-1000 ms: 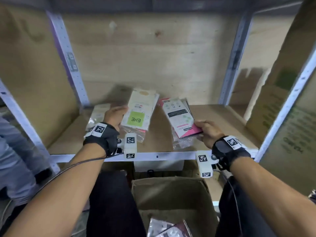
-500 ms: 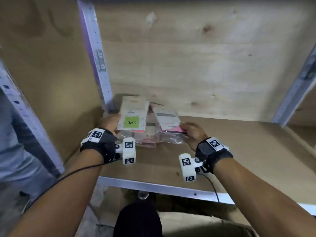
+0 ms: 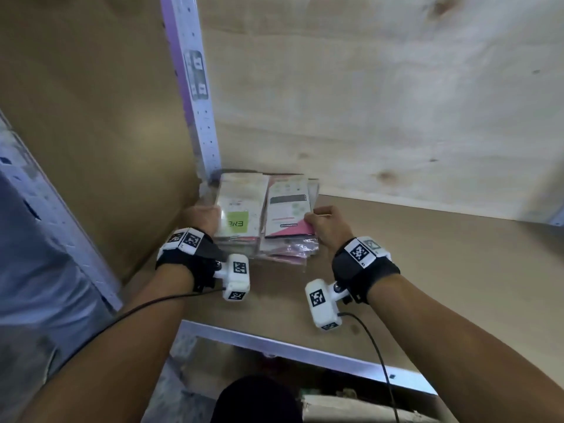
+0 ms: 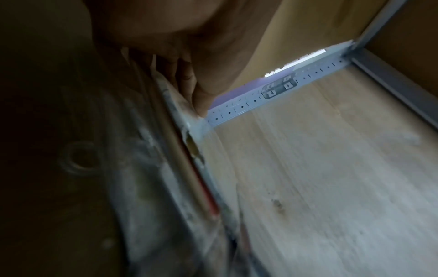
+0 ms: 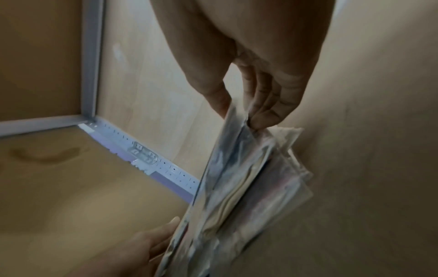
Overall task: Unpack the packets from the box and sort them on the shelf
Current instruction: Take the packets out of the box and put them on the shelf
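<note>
so both packet stacks [image 3: 265, 215] are now shoved way back into the left rear corner of the shelf [image 3: 427, 264] vs mid-shelf a sec ago, left hand [image 3: 203, 216] & right hand [image 3: 328, 225] still gripping the outer edges, so prob just squaring up b4 letting go.

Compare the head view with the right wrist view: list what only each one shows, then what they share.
Only the head view shows the printed packet faces: the green ENE sticker on the left stack, the pink-cornered white packet topping the right stack, plus both black wristbands with white tagged cameras.

Only the right wrist view shows the right hand's fingertips pinching the clear plastic packet edges, seen edge-on.

Both show the right hand, the left hand, the perforated metal shelf upright and the wooden shelf board.
</note>
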`<action>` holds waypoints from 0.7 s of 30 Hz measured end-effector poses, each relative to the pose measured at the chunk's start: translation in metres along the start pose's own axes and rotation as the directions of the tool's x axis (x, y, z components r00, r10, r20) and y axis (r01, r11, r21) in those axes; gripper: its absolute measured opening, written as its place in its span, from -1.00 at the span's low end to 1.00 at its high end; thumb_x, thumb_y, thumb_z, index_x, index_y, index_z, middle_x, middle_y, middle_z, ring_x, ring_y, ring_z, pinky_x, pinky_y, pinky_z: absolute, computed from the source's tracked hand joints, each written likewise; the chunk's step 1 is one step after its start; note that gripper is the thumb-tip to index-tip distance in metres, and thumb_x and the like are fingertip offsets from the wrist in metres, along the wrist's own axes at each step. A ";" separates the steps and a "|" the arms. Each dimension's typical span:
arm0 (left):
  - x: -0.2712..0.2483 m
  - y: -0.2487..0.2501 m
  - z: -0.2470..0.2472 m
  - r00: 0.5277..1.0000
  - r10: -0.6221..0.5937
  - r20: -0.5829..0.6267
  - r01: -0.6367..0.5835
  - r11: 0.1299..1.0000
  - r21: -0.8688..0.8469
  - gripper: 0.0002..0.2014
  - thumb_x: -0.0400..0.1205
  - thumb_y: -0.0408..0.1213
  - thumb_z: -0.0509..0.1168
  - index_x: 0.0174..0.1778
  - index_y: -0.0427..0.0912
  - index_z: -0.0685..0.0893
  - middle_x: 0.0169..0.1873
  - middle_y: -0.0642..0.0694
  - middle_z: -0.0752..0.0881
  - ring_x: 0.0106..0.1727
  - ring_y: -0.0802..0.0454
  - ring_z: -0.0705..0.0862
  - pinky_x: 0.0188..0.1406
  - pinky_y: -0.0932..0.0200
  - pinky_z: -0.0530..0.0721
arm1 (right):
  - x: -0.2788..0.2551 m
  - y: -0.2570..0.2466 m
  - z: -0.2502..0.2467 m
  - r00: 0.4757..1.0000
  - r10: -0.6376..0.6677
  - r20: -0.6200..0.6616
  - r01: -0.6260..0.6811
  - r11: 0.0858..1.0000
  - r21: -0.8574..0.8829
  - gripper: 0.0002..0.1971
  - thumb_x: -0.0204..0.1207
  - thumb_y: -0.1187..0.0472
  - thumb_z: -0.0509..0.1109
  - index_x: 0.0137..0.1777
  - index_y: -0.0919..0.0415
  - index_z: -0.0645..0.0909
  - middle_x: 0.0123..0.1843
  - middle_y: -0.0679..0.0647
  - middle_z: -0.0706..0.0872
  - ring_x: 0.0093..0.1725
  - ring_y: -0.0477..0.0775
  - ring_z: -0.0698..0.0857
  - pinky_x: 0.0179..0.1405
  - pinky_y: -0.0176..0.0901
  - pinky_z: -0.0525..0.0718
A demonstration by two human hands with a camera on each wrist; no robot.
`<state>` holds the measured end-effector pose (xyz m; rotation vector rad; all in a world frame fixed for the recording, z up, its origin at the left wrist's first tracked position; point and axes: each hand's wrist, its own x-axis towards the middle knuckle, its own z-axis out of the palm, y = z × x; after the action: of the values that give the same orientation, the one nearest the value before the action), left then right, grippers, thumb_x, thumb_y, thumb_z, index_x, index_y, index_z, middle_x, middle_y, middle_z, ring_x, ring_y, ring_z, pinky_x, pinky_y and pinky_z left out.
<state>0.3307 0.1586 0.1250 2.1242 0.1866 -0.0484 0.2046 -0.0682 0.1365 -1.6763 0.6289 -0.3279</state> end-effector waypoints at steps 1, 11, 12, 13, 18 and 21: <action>-0.001 -0.001 0.001 1.000 0.016 0.002 -0.016 1.000 0.020 -0.65 0.68 -0.15 0.33 0.24 -0.33 0.75 0.25 -0.30 0.76 0.05 -0.18 0.69 -0.03 0.10 0.52 | 0.000 -0.001 -0.001 1.000 -0.005 0.023 0.005 0.999 -0.032 -0.74 0.51 0.16 0.48 0.14 0.13 0.55 0.12 0.21 0.75 0.08 0.21 0.75 0.22 0.18 0.73; -0.042 0.018 -0.013 0.972 0.189 0.143 -0.213 0.961 0.179 -0.45 0.71 0.07 0.29 0.52 -0.21 0.53 0.45 -0.31 0.63 0.41 -0.33 0.62 0.46 -0.20 0.55 | -0.034 -0.007 -0.040 0.977 0.042 0.208 -0.020 0.994 -0.105 -0.67 0.62 0.09 0.40 0.27 0.22 0.49 -0.03 0.16 0.66 -0.14 0.11 0.64 -0.16 0.00 0.62; -0.053 0.023 -0.016 0.972 0.201 0.121 -0.224 0.948 0.228 -0.46 0.70 0.10 0.27 0.49 -0.19 0.57 0.44 -0.32 0.64 0.41 -0.34 0.61 0.46 -0.19 0.55 | -0.042 -0.007 -0.048 0.970 0.044 0.237 -0.025 0.996 -0.085 -0.76 0.65 0.12 0.37 0.20 0.22 0.50 -0.13 0.13 0.62 -0.23 0.08 0.61 -0.24 -0.05 0.58; -0.065 0.028 -0.019 0.970 0.223 0.097 -0.241 0.935 0.261 -0.49 0.69 0.11 0.27 0.45 -0.15 0.63 0.43 -0.31 0.65 0.40 -0.34 0.61 0.47 -0.18 0.55 | -0.051 -0.008 -0.056 0.962 0.048 0.268 -0.031 0.997 -0.067 -0.85 0.67 0.17 0.34 0.13 0.22 0.50 -0.19 0.12 0.59 -0.30 0.06 0.58 -0.30 -0.11 0.54; -0.146 0.055 -0.021 0.915 0.397 0.066 -0.402 0.908 0.120 -0.72 0.69 -0.11 0.35 0.22 -0.14 0.79 0.24 -0.18 0.79 0.31 -0.19 0.70 0.41 0.02 0.57 | -0.115 -0.009 -0.097 0.940 0.011 0.341 -0.010 1.000 -0.006 -0.94 0.71 0.31 0.29 0.11 0.28 0.50 -0.27 0.15 0.62 -0.41 0.05 0.54 -0.45 -0.22 0.48; -0.205 0.057 -0.010 0.893 0.434 0.120 -0.426 0.900 -0.088 -0.79 0.69 -0.23 0.38 0.16 -0.23 0.78 0.08 -0.18 0.82 0.10 -0.03 0.78 0.11 0.19 0.66 | -0.162 0.009 -0.123 0.933 0.009 0.359 -0.011 1.000 0.001 -0.98 0.71 0.38 0.24 0.07 0.28 0.47 -0.30 0.17 0.58 -0.42 0.06 0.49 -0.52 -0.25 0.48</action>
<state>0.1367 0.1138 0.2001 2.0484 -0.3640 0.0728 0.0043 -0.0764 0.1736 -1.6743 0.3621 -0.0103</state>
